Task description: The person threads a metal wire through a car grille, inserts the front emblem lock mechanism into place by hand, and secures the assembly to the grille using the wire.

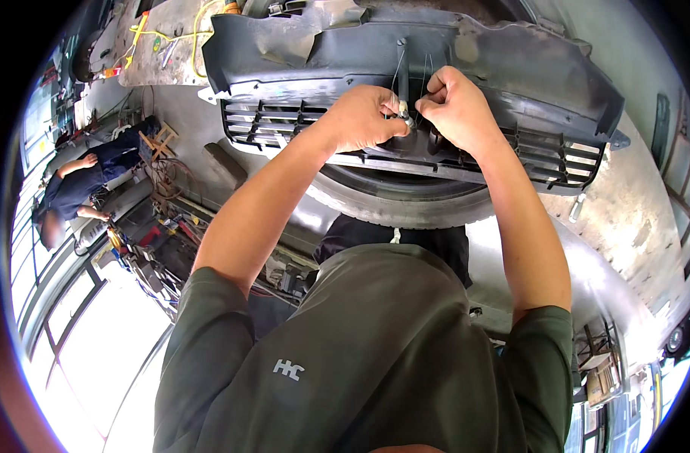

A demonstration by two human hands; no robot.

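A black plastic car bumper section (pixel 503 60) with a slatted grille (pixel 564 155) lies across in front of me, above a tire (pixel 405 210). Both my hands work close together at its middle. My left hand (pixel 364 119) is closed, with thumb and fingertips pinched at a small pale and metallic end beside a thin wire. Close by, my right hand (pixel 462 109) is closed in a pinch around a thin wire (pixel 425 72) that rises in a loop. Between the hands stands a slim dark rod-like piece (pixel 403 68); I cannot tell whether it is a tool or part of the bumper.
A worn workbench surface (pixel 175 53) with yellow cord and small tools is at the far left. Another person (pixel 88 177) in dark clothes bends over by a cluttered rack of tools (pixel 145 264). A stained pale panel (pixel 632 196) extends on the right.
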